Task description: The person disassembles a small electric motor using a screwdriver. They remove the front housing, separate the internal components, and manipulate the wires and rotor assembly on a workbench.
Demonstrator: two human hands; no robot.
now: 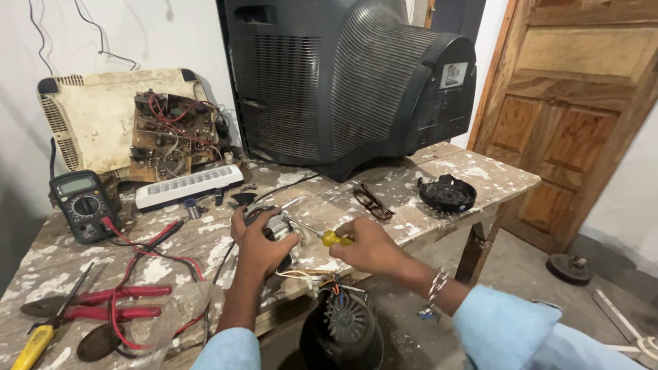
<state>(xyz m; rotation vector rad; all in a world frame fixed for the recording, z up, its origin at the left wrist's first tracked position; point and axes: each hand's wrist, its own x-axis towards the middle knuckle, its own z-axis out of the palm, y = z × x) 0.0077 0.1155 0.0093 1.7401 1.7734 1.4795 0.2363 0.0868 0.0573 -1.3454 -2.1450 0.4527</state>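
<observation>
Bottom centre of the frame: a round black fan housing with a grey finned wheel sits below the table edge, thin coloured wires running up from it. Just above, at centre, the left hand wraps its fingers closed around a small grey motor unit that rests on the paint-spattered wooden table. To its right, the right hand grips the yellow handle of a screwdriver, fingers curled tight; the thin shaft points left and its tip meets the top of the motor unit. Lower left: red-handled pliers, a second yellow-handled screwdriver and looping red and black leads. Middle left: a dark multimeter with a rotary dial, and beside it a long white lamp bar. Right of the hands lie brown-framed spectacles and, further right, a round black plastic cap. Upper left, against the wall, leans a yellowed casing with an exposed circuit board. Upper centre: the grey rear shell of a tube television. Upper right: a wooden door.
</observation>
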